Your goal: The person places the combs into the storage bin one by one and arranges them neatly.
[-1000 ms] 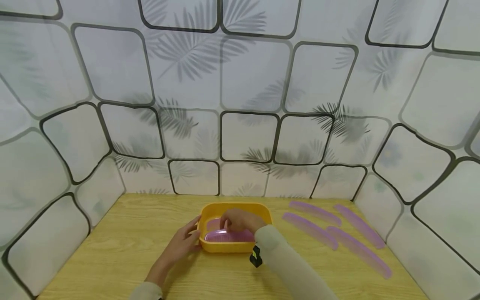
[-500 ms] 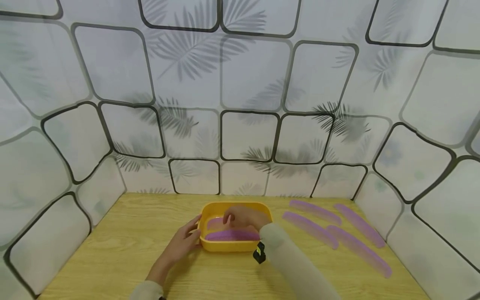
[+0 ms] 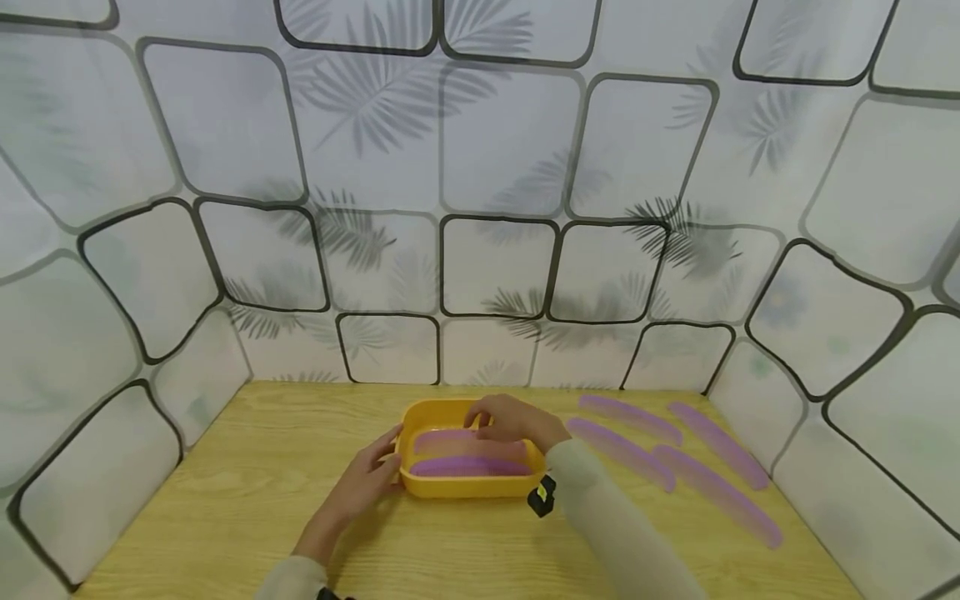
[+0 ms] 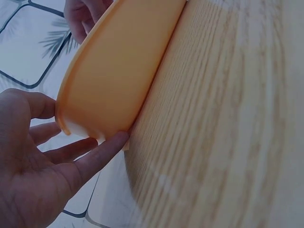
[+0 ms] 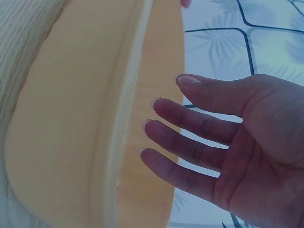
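A yellow plastic basket (image 3: pixel 472 487) stands on the table with two purple translucent combs inside, one comb (image 3: pixel 468 467) at its near side and another comb (image 3: pixel 442 442) behind it. My left hand (image 3: pixel 367 477) holds the basket's left end, thumb low on the wall and a fingertip at the rim, as the left wrist view shows. Over the basket's right part hovers my right hand (image 3: pixel 510 418), its fingers loosely bent and apart. In the right wrist view nothing lies between those fingers.
To the right of the basket lie several more purple combs, among them a back comb (image 3: pixel 630 417), a front comb (image 3: pixel 720 496) and a far-right comb (image 3: pixel 718 444). Patterned cloth walls (image 3: pixel 495 275) enclose the wooden table (image 3: pixel 300 425) at the back and sides.
My right hand has let go of the near comb and moved up and right across the basket, uncovering more of both combs. The left hand stays at the basket's left end.
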`<action>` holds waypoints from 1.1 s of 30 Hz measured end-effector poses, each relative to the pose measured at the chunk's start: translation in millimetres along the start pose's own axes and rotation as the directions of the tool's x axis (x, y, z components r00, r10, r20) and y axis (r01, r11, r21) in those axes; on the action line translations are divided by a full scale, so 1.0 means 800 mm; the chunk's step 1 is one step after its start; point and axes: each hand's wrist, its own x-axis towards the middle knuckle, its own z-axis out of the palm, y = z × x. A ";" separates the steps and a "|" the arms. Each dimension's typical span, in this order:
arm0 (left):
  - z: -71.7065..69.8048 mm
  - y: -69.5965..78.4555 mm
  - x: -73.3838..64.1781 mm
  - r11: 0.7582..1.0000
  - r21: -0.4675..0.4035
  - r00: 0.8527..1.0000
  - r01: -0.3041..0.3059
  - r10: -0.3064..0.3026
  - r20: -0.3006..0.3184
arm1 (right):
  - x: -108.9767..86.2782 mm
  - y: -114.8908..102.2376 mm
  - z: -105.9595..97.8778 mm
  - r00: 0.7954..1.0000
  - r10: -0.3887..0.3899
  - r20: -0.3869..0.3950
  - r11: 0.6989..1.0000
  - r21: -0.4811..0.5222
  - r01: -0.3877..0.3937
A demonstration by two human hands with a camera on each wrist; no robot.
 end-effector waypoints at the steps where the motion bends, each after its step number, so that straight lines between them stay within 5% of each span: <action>1: 0.000 -0.001 0.000 1.000 0.001 1.000 -0.003 0.003 0.002 | -0.003 0.002 -0.002 1.000 -0.004 -0.005 1.000 0.003 0.004; 17: -0.002 -0.001 0.000 1.000 0.012 1.000 -0.006 0.006 -0.005 | -0.041 0.030 -0.023 0.996 -0.052 -0.069 0.999 -0.011 0.052; 33: -0.002 0.001 -0.002 1.000 -0.003 1.000 0.007 -0.007 0.005 | -0.081 0.070 -0.036 0.995 0.038 -0.094 0.998 0.056 -0.033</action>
